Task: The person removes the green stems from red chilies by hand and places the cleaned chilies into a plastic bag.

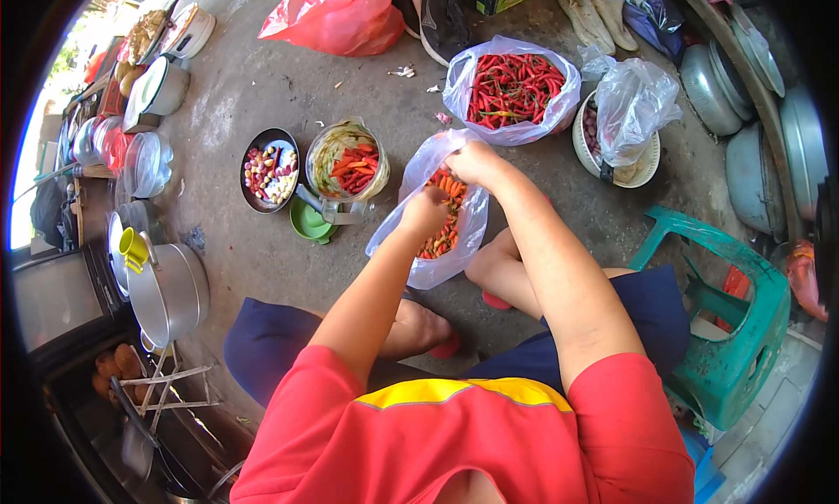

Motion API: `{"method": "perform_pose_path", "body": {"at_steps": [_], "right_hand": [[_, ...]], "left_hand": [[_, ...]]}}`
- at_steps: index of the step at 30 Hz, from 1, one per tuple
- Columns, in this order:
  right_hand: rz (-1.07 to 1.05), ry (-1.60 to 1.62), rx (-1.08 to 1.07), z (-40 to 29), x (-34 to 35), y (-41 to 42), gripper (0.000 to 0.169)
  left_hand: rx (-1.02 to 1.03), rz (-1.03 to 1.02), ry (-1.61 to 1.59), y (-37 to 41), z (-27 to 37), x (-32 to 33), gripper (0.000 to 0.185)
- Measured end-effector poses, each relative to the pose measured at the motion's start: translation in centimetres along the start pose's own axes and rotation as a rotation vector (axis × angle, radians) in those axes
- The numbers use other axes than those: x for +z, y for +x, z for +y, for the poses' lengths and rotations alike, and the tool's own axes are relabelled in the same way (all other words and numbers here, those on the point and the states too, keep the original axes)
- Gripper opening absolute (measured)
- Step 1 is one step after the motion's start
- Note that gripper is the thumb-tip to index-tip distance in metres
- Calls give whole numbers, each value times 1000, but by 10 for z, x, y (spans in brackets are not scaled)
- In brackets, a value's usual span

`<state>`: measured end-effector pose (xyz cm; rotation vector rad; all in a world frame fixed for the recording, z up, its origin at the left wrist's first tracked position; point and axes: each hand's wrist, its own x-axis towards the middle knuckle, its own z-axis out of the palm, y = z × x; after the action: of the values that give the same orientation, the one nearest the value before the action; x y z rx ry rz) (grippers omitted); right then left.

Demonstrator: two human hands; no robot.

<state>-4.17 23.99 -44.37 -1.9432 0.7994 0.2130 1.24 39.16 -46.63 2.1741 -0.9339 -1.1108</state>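
Between my knees stands a translucent plastic bag (473, 225), its mouth wide, with small orange, red and green chilies (440, 242) inside. My left hand (425, 210) is over the bag's left side with the fingers curled; whether they hold a chili is hidden. At the far rim, my right hand (473, 162) reaches down to the plastic and chilies, its fingertips mostly out of sight. Left of the bag is a clear blender jug (314, 157) with red chilies (357, 170) in it. Beside the jug sits a dark frying pan (252, 199) with peeled garlic, shallots and some red chilies.
A bag of long red chilies (514, 91) stands beyond my hands, near a white basket (649, 170) with shallots. A green lid (311, 222) lies by the jug. A green plastic stool (747, 294) is at my right, a large metal pot (174, 294) at my left.
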Motion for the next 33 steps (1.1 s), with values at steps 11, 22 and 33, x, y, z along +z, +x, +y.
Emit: {"method": "perform_pose_path", "body": {"at_steps": [11,22,33], "right_hand": [[127,11,-30,11,5,-6,18],[-1,42,37,23,4,-7,31],[-206,-34,-21,-16,-5,-54,27]], "left_hand": [[39,129,360,66,10,33,22],[264,-58,844,23,5,55,22],[-327,-85,-935,-41,9,-25,16]]}}
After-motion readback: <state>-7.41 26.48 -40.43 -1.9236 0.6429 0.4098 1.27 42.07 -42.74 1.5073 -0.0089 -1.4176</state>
